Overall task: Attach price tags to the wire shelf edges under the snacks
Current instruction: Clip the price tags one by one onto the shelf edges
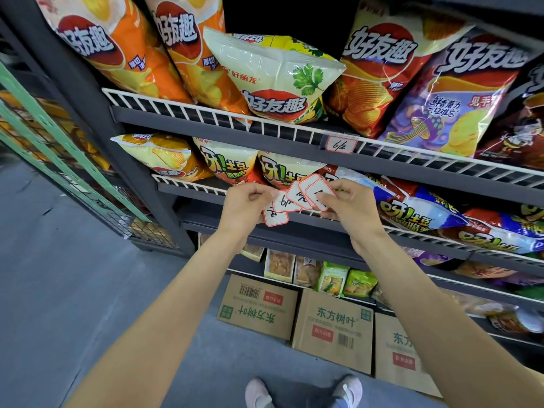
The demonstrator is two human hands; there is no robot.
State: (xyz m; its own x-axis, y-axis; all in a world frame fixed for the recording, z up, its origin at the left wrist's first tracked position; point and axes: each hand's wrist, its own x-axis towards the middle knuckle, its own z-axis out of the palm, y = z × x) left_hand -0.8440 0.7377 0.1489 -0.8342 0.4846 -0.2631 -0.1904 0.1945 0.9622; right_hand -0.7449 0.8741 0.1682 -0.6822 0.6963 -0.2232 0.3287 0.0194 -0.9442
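Down at the floor, two shoes (303,391), then three cardboard boxes (332,319) printed 东方树叶. Mid-height, both hands meet before the second wire shelf edge (188,184): left hand (245,207) curled, pinching two price tags (279,209); right hand (350,206) curled, pinching three fanned tags (309,191). Handwriting unreadable. Farther up, one hung tag (338,145) reads 6元 on the top rail, under 好友趣 chip bags (282,81).

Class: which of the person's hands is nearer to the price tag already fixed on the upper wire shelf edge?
Right. The right hand is almost directly below the fixed price tag; the left hand is below it and farther left.
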